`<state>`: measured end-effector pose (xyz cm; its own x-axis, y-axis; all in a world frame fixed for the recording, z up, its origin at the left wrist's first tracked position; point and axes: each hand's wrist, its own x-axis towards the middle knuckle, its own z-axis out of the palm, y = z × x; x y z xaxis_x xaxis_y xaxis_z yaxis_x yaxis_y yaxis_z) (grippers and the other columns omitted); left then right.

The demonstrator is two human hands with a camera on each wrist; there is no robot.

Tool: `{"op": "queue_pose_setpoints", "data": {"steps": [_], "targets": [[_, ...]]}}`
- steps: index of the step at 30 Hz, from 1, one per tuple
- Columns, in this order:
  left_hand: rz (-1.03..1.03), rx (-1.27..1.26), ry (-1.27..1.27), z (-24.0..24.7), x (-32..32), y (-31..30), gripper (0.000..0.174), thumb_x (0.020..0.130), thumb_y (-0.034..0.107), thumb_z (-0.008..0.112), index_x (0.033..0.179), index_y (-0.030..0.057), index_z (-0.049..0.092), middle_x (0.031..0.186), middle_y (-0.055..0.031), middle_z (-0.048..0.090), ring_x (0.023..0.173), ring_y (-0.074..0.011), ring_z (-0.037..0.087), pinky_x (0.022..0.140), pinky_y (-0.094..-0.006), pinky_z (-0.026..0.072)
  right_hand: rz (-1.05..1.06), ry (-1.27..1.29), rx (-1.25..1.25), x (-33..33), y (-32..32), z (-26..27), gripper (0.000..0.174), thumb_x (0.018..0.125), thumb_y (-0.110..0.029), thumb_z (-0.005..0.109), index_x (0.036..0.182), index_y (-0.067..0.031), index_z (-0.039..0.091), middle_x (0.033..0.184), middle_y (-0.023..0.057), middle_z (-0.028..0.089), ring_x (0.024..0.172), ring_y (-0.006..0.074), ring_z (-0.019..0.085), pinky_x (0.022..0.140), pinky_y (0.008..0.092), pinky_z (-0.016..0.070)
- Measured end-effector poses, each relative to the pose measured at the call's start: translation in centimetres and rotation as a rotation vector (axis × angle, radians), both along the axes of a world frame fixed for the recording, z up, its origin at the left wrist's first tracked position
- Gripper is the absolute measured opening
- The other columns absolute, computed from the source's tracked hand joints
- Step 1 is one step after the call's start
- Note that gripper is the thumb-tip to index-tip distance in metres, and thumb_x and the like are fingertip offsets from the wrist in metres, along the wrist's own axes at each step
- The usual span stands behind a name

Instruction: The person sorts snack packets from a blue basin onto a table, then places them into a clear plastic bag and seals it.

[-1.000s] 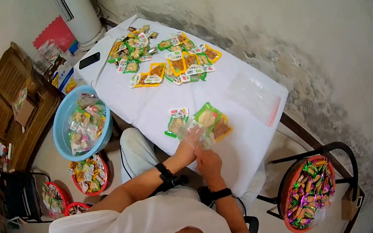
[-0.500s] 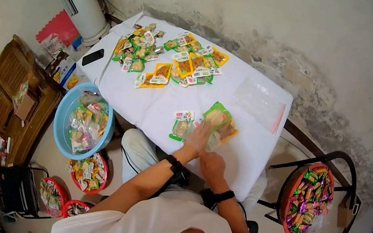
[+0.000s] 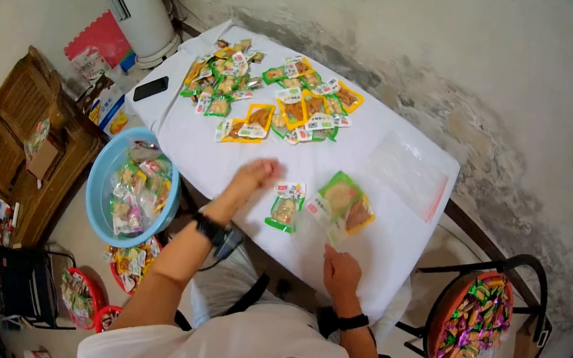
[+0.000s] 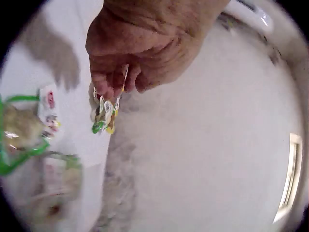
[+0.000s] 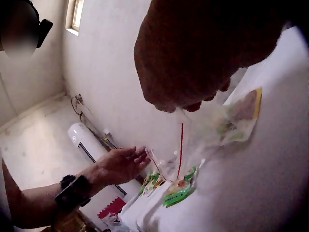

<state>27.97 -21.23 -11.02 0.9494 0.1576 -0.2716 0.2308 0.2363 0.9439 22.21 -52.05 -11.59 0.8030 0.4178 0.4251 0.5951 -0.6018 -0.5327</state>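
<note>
Your right hand (image 3: pixel 341 272) pinches the clear bag (image 3: pixel 321 225) by its red-lined edge; your left hand (image 3: pixel 252 180), blurred, looks loosely open and empty. The bag, packets inside, lies on the bench's (image 3: pixel 193 153) near right, beside a loose packet (image 3: pixel 286 207). Grip the rim lightly, without creasing it.

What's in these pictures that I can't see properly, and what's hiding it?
Some right fingertips: right wrist view, tucked behind the dark right hand holding the clear bag.
Small words on the far packets: head view, too small to read.
The rest of the green-edged packet: left wrist view, cut off by the left edge.
The bottom of the blue tub: head view, covered by what's inside.
</note>
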Motion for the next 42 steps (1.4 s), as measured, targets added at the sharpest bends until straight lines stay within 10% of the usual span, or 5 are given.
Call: {"op": "queue_pose_setpoints", "data": {"steps": [3,10,22,31,42], "targets": [[0.333,-0.391,0.012,0.2,7.6,2.1,0.011,0.09,0.02,0.053,0.095,0.0103,0.056,0.081,0.0014,0.057,0.067,-0.0084,0.052,0.06,-0.0253,0.0486,0.018,0.004,0.036,-0.1,0.1,-0.5,0.017,0.081,-0.016,0.06,0.097,-0.0116,0.064,0.06,0.009,0.054,0.058,0.0275,0.054,0.051,0.0407,0.0414],[0.435,1.034,0.103,-3.4,21.4,6.1,0.09,0.068,0.034,0.074,0.136,-0.0035,0.027,0.122,-0.0236,0.051,0.113,-0.0384,0.049,0.096,-0.0387,0.0406,0.081,0.051,-0.04,0.0,-0.5,0.0,0.018,0.08,-0.016,0.062,0.097,-0.0117,0.063,0.058,0.0061,0.053,0.056,0.0261,0.053,0.051,0.0391,0.0417],[-0.341,1.383,0.191,-3.7,23.8,11.6,0.045,0.074,0.017,0.066,0.113,-0.0015,0.057,0.098,-0.0165,0.065,0.082,-0.0241,0.064,0.071,-0.0323,0.0496,0.089,0.094,0.039,0.4,0.1,0.9,0.017,0.079,-0.015,0.062,0.094,-0.0085,0.062,0.074,0.0092,0.056,0.069,0.026,0.055,0.058,0.0376,0.045],[0.202,-0.245,0.021,4.4,5.5,9.1,0.021,0.087,0.004,0.049,0.103,-0.0082,0.053,0.091,-0.0158,0.063,0.076,-0.0211,0.065,0.057,-0.0271,0.0578,-0.01,0.212,0.155,-0.5,1.3,1.1,0.02,0.079,-0.015,0.063,0.098,-0.0066,0.061,0.078,0.0105,0.061,0.071,0.0272,0.059,0.062,0.0382,0.0473],[0.383,-0.629,0.161,1.4,-15.7,-5.5,0.025,0.09,0.008,0.049,0.112,-0.0031,0.051,0.096,-0.0134,0.063,0.082,-0.0234,0.066,0.066,-0.0301,0.0589,-0.085,0.253,0.315,-0.2,3.0,1.2,0.018,0.082,-0.016,0.062,0.097,-0.0068,0.063,0.077,0.013,0.064,0.063,0.025,0.062,0.056,0.0331,0.048]]}}
